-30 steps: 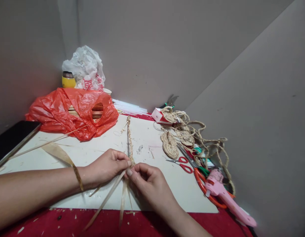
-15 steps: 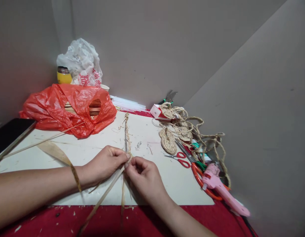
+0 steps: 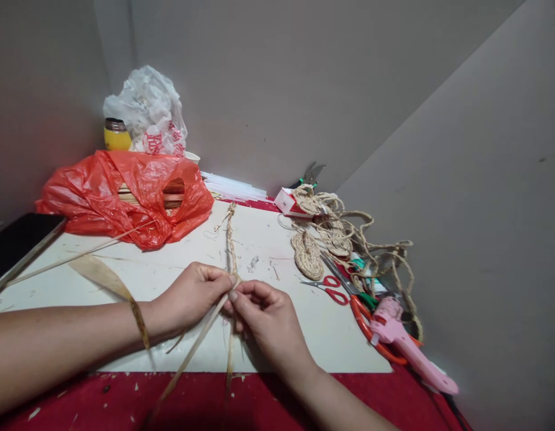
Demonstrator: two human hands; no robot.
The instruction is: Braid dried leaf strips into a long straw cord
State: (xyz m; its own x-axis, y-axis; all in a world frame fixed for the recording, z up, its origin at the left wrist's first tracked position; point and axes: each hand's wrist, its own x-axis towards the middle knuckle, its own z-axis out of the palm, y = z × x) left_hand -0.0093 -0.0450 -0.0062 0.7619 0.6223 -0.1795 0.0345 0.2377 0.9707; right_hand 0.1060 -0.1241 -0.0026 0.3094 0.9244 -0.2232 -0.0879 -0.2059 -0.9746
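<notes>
A thin braid of dried straw [image 3: 231,242] runs away from me over the white board, knotted at its far end. My left hand [image 3: 191,296] pinches the braid's near end between thumb and forefinger. Right beside it, my right hand [image 3: 268,317] is closed, thumb against fingers, on the loose straw strands. One long pale strand [image 3: 194,353] trails down toward the table's front edge, and a narrower strand [image 3: 230,353] hangs below my right hand. A wide dry leaf strip [image 3: 102,275] lies across my left wrist.
To the left are a red plastic bag [image 3: 124,197] and a black phone [image 3: 21,245]. Along the right lie coiled braided pieces [image 3: 306,256], red-handled scissors [image 3: 333,290], larger orange-handled scissors [image 3: 362,320] and a pink glue gun [image 3: 405,344]. Glue sticks [image 3: 234,187] lie behind the white board [image 3: 340,347].
My right hand has shifted slightly up, its thumb now nearer the left fingertips. The hanging narrow strand has swung a little right. My left hand keeps its pinch.
</notes>
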